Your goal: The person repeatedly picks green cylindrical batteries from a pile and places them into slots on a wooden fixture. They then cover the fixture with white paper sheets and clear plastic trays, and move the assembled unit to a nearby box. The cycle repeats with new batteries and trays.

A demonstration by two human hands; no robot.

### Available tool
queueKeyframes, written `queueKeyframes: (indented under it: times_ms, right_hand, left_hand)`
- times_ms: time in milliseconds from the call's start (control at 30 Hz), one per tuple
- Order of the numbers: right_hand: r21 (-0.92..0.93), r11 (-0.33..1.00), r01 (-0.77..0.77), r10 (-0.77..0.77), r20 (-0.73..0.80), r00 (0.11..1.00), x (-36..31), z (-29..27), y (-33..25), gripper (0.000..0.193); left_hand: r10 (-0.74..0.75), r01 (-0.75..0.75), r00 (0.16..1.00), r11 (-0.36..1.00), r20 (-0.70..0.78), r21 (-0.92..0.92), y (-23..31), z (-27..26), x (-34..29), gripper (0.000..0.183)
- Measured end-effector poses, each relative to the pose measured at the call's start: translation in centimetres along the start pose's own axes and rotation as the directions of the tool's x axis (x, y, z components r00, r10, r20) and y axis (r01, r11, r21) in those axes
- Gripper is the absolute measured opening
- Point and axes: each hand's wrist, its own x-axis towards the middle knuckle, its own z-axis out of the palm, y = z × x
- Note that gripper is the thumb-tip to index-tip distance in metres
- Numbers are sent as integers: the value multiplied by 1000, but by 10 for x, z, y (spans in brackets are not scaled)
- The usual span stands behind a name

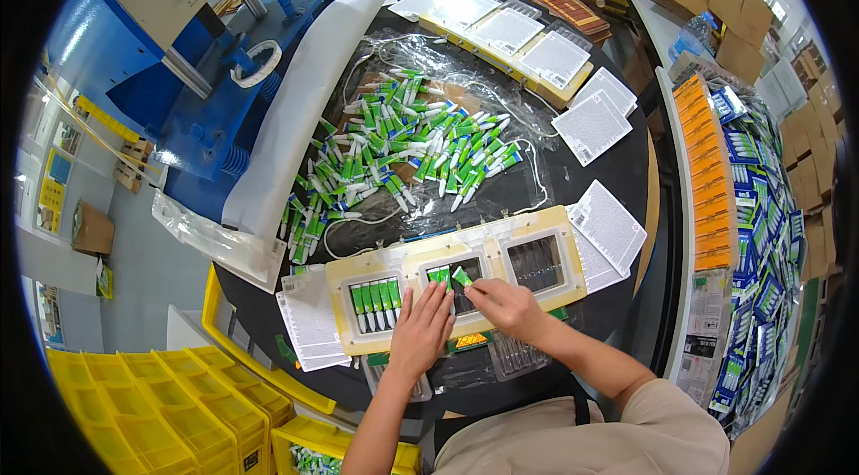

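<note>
A long cream-yellow fixture frame (409, 258) with three windows, each holding a clear plastic blister tray, lies in front of me. In its left window several green-and-white small tubes (376, 303) stand side by side in a row. My left hand (420, 332) lies over the middle window, fingers stretched flat on green tubes (439, 275) there and partly hiding them. Pinched in my right hand (506, 307) is another small green tube (462, 276), at the right part of that same window. The right window's blister tray (534, 262) shows dark slots without tubes.
Beyond the frame is a large loose pile of tubes (420, 139) on plastic film. White printed cards (608, 223) lie to the right, and a second fixture (501, 37) sits at the back. A blue machine (210, 108) stands left; packed blister cards (761, 269) fill a bin on the right.
</note>
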Motion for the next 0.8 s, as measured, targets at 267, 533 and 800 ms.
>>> queueKeyframes:
  times_ms: [267, 533, 800]
  right_hand:
    - [33, 990, -136, 134, 50, 990, 10, 20, -17, 29]
    - [-459, 888, -12, 153, 272, 950, 98, 22, 130, 14]
    - [59, 955, -292, 291, 23, 956, 59, -21, 81, 26]
  left_hand:
    - [-4, 4, 1000, 999, 5, -38, 0, -2, 0, 44]
    - [14, 1, 964, 998, -264, 59, -71, -24, 81, 43]
    - [227, -301, 951, 831, 208, 467, -141, -17, 165, 18]
